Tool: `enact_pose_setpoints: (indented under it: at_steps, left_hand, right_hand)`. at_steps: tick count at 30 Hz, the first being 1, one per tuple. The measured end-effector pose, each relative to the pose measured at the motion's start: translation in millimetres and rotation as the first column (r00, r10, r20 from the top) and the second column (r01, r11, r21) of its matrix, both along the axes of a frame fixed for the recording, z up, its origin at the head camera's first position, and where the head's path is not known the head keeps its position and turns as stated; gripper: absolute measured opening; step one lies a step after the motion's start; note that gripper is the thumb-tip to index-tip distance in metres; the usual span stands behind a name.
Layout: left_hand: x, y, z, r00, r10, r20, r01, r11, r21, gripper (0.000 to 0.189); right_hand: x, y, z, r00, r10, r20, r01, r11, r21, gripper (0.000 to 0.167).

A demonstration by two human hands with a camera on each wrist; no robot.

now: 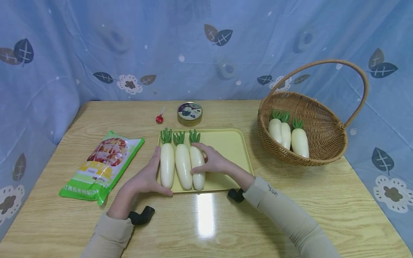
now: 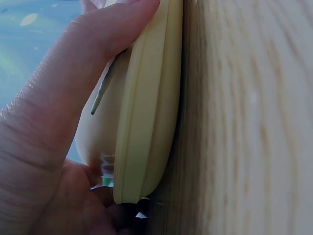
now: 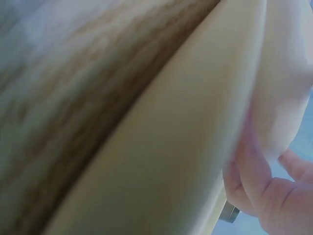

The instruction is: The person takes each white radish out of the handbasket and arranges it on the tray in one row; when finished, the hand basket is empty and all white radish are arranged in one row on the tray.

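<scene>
Three white radishes with green tops lie side by side on the left half of a pale yellow tray [image 1: 226, 150]: a left one [image 1: 167, 165], a middle one [image 1: 183, 166] and a right one [image 1: 198, 182]. My left hand [image 1: 146, 179] spreads round the tray's near left corner, fingers along the left radish and thumb at the front rim. In the left wrist view that thumb [image 2: 93, 44] lies across the tray's edge. With thumb and fingers over the right radish, my right hand [image 1: 211, 161] grips it; the right wrist view shows its fingers [image 3: 254, 171] against the radish.
A wicker basket [image 1: 322, 139] with a tall handle stands at right, holding three more radishes [image 1: 300, 141]. Behind the tray are a round tin [image 1: 189, 114] and a red lollipop [image 1: 159, 119]. A green-edged food bag [image 1: 103, 165] lies at left.
</scene>
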State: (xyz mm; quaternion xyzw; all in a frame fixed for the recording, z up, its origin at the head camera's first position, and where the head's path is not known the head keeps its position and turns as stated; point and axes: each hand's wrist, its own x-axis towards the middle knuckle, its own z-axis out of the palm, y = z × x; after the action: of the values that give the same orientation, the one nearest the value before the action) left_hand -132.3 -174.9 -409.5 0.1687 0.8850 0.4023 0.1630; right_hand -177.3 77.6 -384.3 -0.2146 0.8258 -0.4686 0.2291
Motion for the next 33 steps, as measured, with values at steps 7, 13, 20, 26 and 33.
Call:
enact_pose_setpoints:
  at_steps: [7,13,20,26,33]
  left_hand:
    - [0.0,-0.1,-0.3,1.000,0.000,0.001,0.000,1.000,0.011,0.148]
    - [0.6,-0.1,0.7,1.000,0.000,-0.004,0.000,1.000,0.011,0.148]
    - [0.4,-0.5,-0.3,1.000,0.003,-0.001,-0.003,1.000,0.015,0.149]
    - [0.5,-0.7,-0.9,1.000,0.004,-0.001,-0.004,1.000,0.025,0.149]
    - [0.3,-0.3,-0.3,1.000,0.009,-0.002,-0.009,1.000,0.006,0.150]
  right_hand:
    - [-0.5,2,0.3,0.999,0.029,-0.030,-0.029,1.000,0.009,0.088]
    - [0.5,3,1.9,0.998,0.041,-0.054,-0.040,0.999,0.021,0.090]
    - [0.8,5,4.8,0.997,0.052,-0.052,-0.051,0.999,0.019,0.091]
    - [2.1,8,7.0,0.999,0.044,-0.005,-0.044,0.999,0.004,0.091]
    - [2.2,11,10.7,1.000,0.015,0.000,-0.015,1.000,0.011,0.091]
